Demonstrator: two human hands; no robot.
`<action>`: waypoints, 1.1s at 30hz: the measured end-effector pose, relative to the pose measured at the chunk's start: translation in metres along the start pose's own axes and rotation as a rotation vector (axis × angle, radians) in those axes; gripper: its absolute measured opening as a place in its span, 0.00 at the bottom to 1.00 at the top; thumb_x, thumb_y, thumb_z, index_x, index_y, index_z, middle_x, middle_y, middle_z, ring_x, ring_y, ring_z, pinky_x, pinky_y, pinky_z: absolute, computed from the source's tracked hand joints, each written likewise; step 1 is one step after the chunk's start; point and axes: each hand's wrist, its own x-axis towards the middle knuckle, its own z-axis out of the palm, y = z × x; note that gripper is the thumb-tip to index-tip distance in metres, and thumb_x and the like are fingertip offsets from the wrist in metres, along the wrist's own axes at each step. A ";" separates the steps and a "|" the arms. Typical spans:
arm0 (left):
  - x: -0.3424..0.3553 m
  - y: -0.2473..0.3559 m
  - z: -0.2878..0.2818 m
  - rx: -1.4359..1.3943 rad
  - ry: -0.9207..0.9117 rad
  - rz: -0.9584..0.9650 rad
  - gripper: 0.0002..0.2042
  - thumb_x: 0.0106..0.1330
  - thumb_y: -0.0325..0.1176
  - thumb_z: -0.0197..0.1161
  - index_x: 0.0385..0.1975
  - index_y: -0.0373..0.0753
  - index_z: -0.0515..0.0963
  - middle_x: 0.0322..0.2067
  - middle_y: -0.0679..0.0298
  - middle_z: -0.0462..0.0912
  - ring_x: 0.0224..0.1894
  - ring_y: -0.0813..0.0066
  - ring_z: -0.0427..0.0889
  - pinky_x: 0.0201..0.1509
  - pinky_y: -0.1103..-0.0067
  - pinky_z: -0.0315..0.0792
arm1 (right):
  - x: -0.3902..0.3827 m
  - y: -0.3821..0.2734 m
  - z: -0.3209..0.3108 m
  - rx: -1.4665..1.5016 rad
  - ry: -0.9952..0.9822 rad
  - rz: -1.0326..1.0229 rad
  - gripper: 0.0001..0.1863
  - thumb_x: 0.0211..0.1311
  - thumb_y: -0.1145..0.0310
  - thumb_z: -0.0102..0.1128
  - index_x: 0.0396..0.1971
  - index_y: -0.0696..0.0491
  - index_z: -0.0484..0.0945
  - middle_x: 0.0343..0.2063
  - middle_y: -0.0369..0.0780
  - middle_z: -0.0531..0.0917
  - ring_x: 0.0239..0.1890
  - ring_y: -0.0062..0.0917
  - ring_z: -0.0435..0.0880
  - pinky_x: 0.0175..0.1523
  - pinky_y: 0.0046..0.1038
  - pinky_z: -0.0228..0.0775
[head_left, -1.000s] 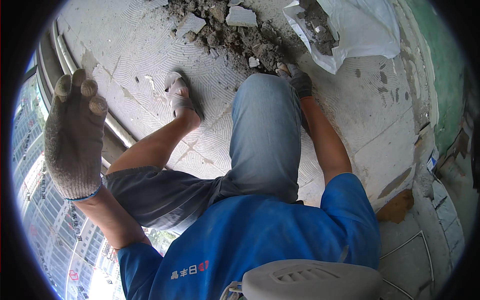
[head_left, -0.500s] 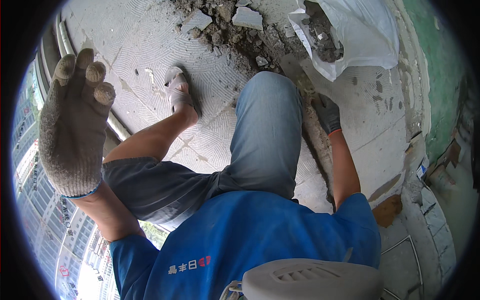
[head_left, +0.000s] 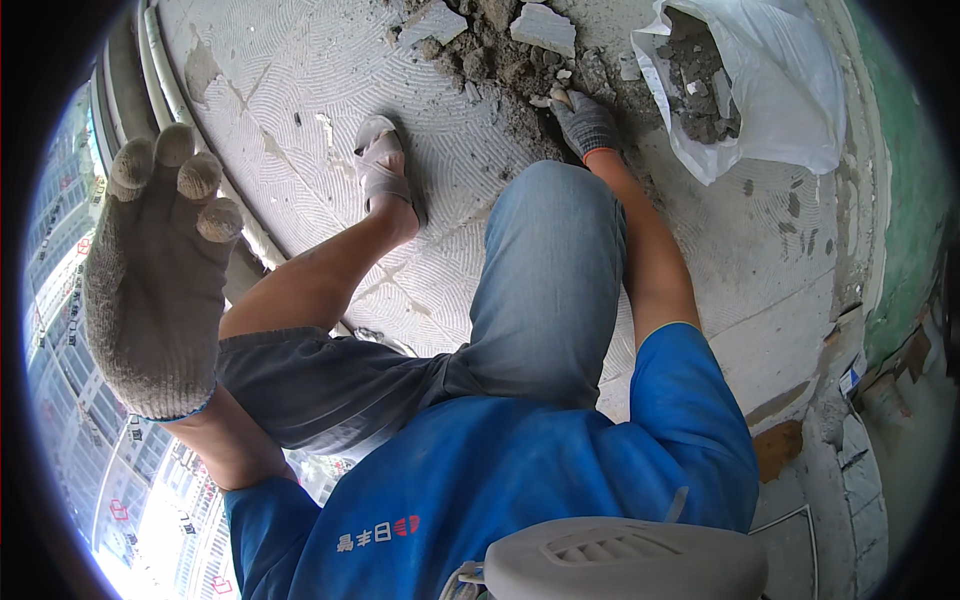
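My left hand (head_left: 160,280), in a worn whitish-grey work glove, is raised at the left over the thigh. Its fingers are apart and nothing is in it. In a dark grey glove with an orange cuff, my right hand (head_left: 585,125) is down at the near edge of a heap of rubble (head_left: 495,65), just beyond the knee. The fingers curl against the debris by small pale bits; what they grip is hidden. To the right of this hand stands an opened white plastic bag (head_left: 785,90) with grey rubble (head_left: 700,85) inside.
Broken flat slabs (head_left: 543,30) lie on the heap. The pale floor (head_left: 310,160) bears combed ridges. My sandalled foot (head_left: 385,170) rests left of the heap. Pipes (head_left: 165,65) and a window (head_left: 90,400) line the left side; a green-painted wall (head_left: 895,200) rises at the right.
My right hand has moved forward and left from beside the knee to the rubble; the flat, blade-like tool it held is no longer visible. The left hand stays raised. The view has shifted slightly.
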 end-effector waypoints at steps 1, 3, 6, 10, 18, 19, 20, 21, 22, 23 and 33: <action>0.000 0.002 -0.002 -0.025 -0.029 0.003 0.19 0.63 0.34 0.56 0.52 0.35 0.64 0.54 0.55 0.65 0.54 0.66 0.68 0.53 0.75 0.68 | 0.004 -0.007 -0.002 0.040 -0.013 -0.012 0.27 0.57 0.43 0.48 0.43 0.50 0.75 0.37 0.51 0.79 0.41 0.47 0.77 0.44 0.40 0.69; -0.002 0.004 -0.005 -0.051 -0.054 0.008 0.19 0.64 0.34 0.56 0.52 0.35 0.64 0.55 0.54 0.65 0.54 0.66 0.67 0.53 0.75 0.68 | -0.008 -0.009 -0.003 -0.048 -0.044 0.067 0.27 0.57 0.42 0.48 0.43 0.49 0.76 0.36 0.50 0.79 0.41 0.47 0.77 0.44 0.41 0.70; -0.004 0.005 -0.008 0.023 -0.006 0.015 0.19 0.63 0.35 0.57 0.51 0.35 0.65 0.55 0.54 0.65 0.54 0.65 0.67 0.52 0.75 0.68 | -0.018 -0.012 -0.007 0.084 -0.020 0.059 0.26 0.57 0.42 0.49 0.43 0.49 0.77 0.37 0.51 0.79 0.40 0.47 0.78 0.43 0.40 0.70; -0.002 0.005 -0.004 -0.080 -0.112 -0.001 0.19 0.62 0.34 0.58 0.51 0.37 0.66 0.55 0.56 0.66 0.53 0.67 0.68 0.51 0.77 0.68 | -0.023 0.009 0.008 0.086 0.118 -0.029 0.25 0.58 0.44 0.49 0.37 0.52 0.78 0.33 0.50 0.80 0.37 0.45 0.79 0.41 0.41 0.70; 0.004 0.003 0.000 -0.050 -0.180 -0.018 0.19 0.61 0.32 0.59 0.51 0.37 0.66 0.54 0.57 0.66 0.53 0.67 0.69 0.53 0.77 0.68 | -0.055 0.042 -0.001 0.256 0.183 -0.173 0.20 0.54 0.52 0.60 0.37 0.55 0.77 0.32 0.49 0.80 0.36 0.43 0.78 0.40 0.36 0.70; 0.005 0.002 0.003 -0.046 -0.134 -0.019 0.19 0.61 0.33 0.59 0.51 0.37 0.66 0.54 0.57 0.66 0.53 0.68 0.69 0.53 0.77 0.68 | -0.061 0.047 -0.004 0.248 0.196 -0.163 0.20 0.54 0.52 0.60 0.37 0.55 0.77 0.32 0.49 0.80 0.36 0.43 0.78 0.40 0.36 0.70; 0.005 0.001 0.006 -0.043 -0.089 -0.021 0.18 0.62 0.33 0.59 0.51 0.37 0.67 0.54 0.57 0.66 0.53 0.68 0.69 0.53 0.77 0.68 | -0.069 0.052 -0.007 0.281 0.198 -0.143 0.20 0.54 0.52 0.59 0.37 0.55 0.77 0.31 0.49 0.80 0.35 0.43 0.79 0.39 0.37 0.70; 0.005 0.000 0.007 -0.050 -0.108 -0.022 0.18 0.62 0.33 0.59 0.51 0.37 0.67 0.54 0.57 0.66 0.53 0.68 0.69 0.53 0.77 0.68 | -0.077 0.058 -0.010 0.313 0.202 -0.123 0.21 0.54 0.52 0.59 0.37 0.55 0.78 0.31 0.49 0.80 0.34 0.44 0.79 0.39 0.37 0.70; 0.004 0.001 0.008 -0.050 -0.103 -0.012 0.18 0.62 0.33 0.59 0.50 0.36 0.67 0.54 0.56 0.66 0.53 0.68 0.69 0.53 0.77 0.68 | -0.083 0.054 -0.018 0.309 0.215 -0.120 0.21 0.54 0.52 0.59 0.37 0.55 0.78 0.31 0.49 0.80 0.34 0.44 0.79 0.39 0.37 0.70; 0.002 0.002 0.009 -0.051 -0.097 -0.002 0.18 0.62 0.33 0.59 0.50 0.36 0.67 0.54 0.56 0.66 0.53 0.68 0.69 0.53 0.76 0.68 | -0.089 0.050 -0.027 0.249 0.204 -0.076 0.20 0.54 0.52 0.59 0.37 0.54 0.78 0.30 0.48 0.81 0.33 0.42 0.80 0.38 0.37 0.71; 0.010 0.002 0.019 -0.097 -0.196 -0.055 0.18 0.62 0.32 0.58 0.51 0.36 0.67 0.53 0.56 0.65 0.54 0.67 0.68 0.52 0.77 0.68 | -0.112 0.089 -0.175 1.007 0.110 0.438 0.16 0.57 0.52 0.59 0.33 0.49 0.77 0.17 0.28 0.72 0.14 0.09 0.66 0.17 0.15 0.53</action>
